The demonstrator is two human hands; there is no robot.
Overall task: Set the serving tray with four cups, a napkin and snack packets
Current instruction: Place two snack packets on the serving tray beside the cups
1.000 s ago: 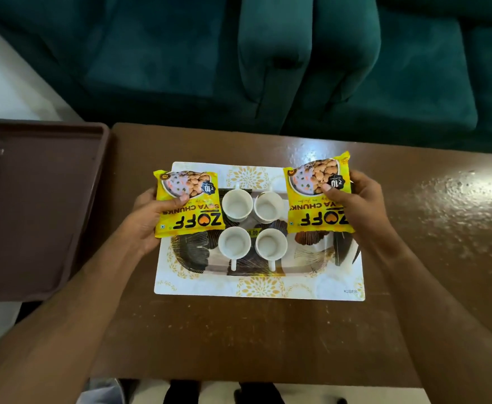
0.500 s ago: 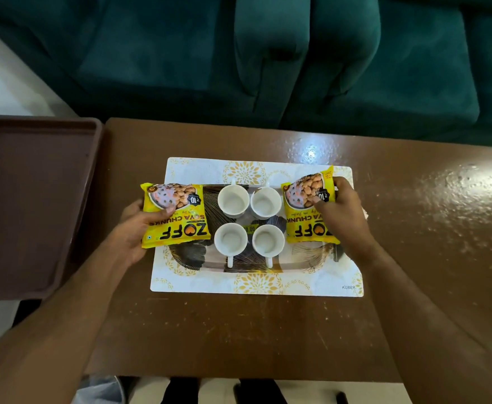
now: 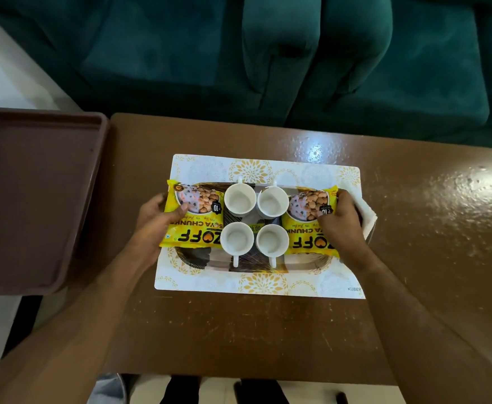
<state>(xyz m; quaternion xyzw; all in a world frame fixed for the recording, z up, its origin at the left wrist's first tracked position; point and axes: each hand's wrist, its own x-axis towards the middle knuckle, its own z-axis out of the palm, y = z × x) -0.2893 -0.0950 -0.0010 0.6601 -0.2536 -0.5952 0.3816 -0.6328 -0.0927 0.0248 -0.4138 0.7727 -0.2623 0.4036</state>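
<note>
A dark patterned serving tray point(image 3: 253, 262) rests on a white and gold placemat point(image 3: 250, 170). Several white cups point(image 3: 240, 198) stand in a square block at the tray's middle, handles pointing outward. My left hand point(image 3: 154, 225) grips a yellow snack packet point(image 3: 193, 217) lying low on the tray's left end, beside the cups. On the tray's right end a second yellow packet point(image 3: 310, 220) lies under my right hand point(image 3: 341, 224), which holds it. A white napkin point(image 3: 366, 212) peeks out beyond my right hand at the tray's right edge.
A brown empty plastic tray point(image 3: 34, 199) sits at the left, overhanging the brown wooden table point(image 3: 239, 330). A dark green sofa point(image 3: 268, 53) runs behind the table's far edge. Bare tabletop lies to the right and toward me.
Both hands have lowered the packets from above the tray down onto its two ends, close against the cups. The cups have not moved.
</note>
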